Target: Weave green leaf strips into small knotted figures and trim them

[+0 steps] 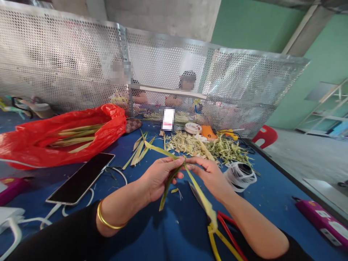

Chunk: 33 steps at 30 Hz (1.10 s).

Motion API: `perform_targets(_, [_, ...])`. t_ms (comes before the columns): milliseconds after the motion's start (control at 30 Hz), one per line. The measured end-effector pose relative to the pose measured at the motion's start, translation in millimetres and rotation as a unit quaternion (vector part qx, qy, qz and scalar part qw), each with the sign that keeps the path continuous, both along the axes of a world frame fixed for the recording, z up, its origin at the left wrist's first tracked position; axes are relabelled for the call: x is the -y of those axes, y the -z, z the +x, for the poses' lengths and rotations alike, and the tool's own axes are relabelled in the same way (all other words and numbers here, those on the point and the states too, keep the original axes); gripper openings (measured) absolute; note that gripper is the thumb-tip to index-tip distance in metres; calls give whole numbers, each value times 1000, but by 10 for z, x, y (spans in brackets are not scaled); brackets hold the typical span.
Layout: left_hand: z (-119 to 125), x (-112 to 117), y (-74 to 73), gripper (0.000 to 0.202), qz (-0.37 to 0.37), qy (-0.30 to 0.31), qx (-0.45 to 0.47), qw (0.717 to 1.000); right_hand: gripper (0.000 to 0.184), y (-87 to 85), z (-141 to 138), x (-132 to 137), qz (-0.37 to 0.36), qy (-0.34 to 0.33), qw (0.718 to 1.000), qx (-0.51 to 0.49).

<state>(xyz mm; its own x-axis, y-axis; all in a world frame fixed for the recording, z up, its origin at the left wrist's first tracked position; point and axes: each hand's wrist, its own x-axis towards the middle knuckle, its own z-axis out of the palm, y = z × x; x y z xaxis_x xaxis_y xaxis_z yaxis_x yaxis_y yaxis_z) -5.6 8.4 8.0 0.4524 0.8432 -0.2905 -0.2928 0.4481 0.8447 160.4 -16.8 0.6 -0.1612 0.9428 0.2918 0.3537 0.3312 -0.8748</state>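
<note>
My left hand [158, 177] and my right hand [209, 174] meet above the blue table [272, 195], each pinched shut on long green palm-leaf strips [187, 174] that cross between the fingertips. One strip hangs down below my left hand; another runs down to the right toward scissors with red and yellow handles [217, 232] lying under my right forearm. A gold bangle [107, 221] circles my left wrist.
A red plastic bag [40, 141] with leaf strips lies at left, a phone [81, 177] on a white cable beside it. Leaf scraps [206, 146] pile up behind my hands; a tape roll [240, 175] sits right. Two people sit behind the perforated metal screen [163, 69].
</note>
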Motion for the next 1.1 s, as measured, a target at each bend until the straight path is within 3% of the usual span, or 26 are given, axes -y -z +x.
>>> perform_targets(200, [-11, -17, 11, 16, 9, 11, 29, 999, 10, 3, -43, 64, 112, 44, 992, 29])
perform_targets(367, [-13, -16, 39, 13, 38, 40, 34, 998, 20, -51, -54, 99, 48, 22, 998, -23])
perform_targets(467, [-14, 6, 30, 10, 2, 52, 56, 997, 16, -34, -43, 78, 12, 28, 999, -39])
perform_targets(600, [-22, 53, -3, 9, -80, 84, 98, 988, 9, 28, -48, 41, 38, 49, 997, -40])
perform_targets(733, [-18, 82, -12, 4, -116, 73, 106, 985, 12, 93, -100, 15, 61, 24, 991, -115])
perform_targets(867, [1, 96, -31, 6, -126, 68, 130, 981, 11, 150, -130, -8, 62, 6, 981, -186])
perform_targets(1000, [2, 98, -82, 13, -112, 53, 146, 981, 8, 145, -95, -15, 67, -5, 986, -153])
perform_targets(1100, [-15, 91, -113, 16, -106, 33, 160, 981, 16, 93, -37, 5, 69, -12, 988, -137])
